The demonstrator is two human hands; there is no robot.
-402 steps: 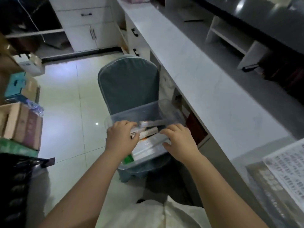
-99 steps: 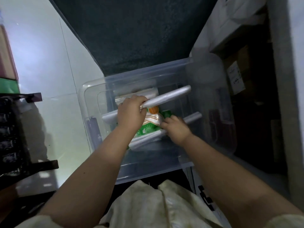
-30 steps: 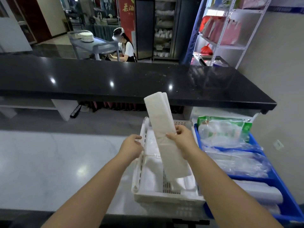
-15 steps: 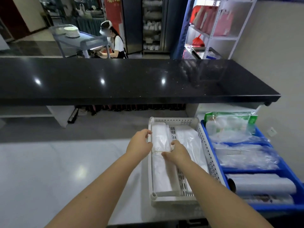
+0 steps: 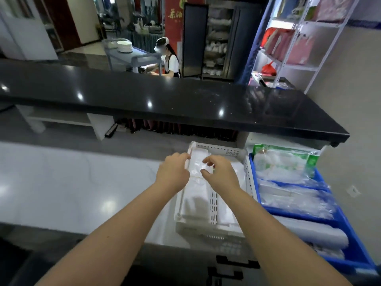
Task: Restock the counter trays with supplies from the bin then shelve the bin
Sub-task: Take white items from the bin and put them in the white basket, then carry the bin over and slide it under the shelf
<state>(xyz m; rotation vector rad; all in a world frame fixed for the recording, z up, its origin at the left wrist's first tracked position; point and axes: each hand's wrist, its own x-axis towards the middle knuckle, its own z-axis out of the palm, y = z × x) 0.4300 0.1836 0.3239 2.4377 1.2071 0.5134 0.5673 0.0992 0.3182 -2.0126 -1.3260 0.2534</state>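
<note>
A white perforated tray point(image 5: 214, 234) stands on the pale counter and holds long white plastic packs point(image 5: 195, 201) laid lengthwise. My left hand point(image 5: 173, 172) rests against the tray's left rim, fingers curled. Just above the packs at the tray's far end hovers my right hand point(image 5: 221, 172), fingers spread and bent, nothing in it. Right of the white tray stands a blue tray point(image 5: 350, 250) with clear bags, a green-edged packet point(image 5: 284, 159) and a white roll point(image 5: 313, 232). The clear bin is out of view.
A raised black countertop point(image 5: 165, 100) runs across behind the trays. The pale counter point(image 5: 72, 186) stretches to the left. A white wall and metal shelving point(image 5: 299, 44) stand at the right. A person sits by a cart point(image 5: 132, 54) beyond the counter.
The long white pack my right hand held upright a second ago now lies in the white tray. My right hand has let go and lifted off it. My left hand stays at the rim.
</note>
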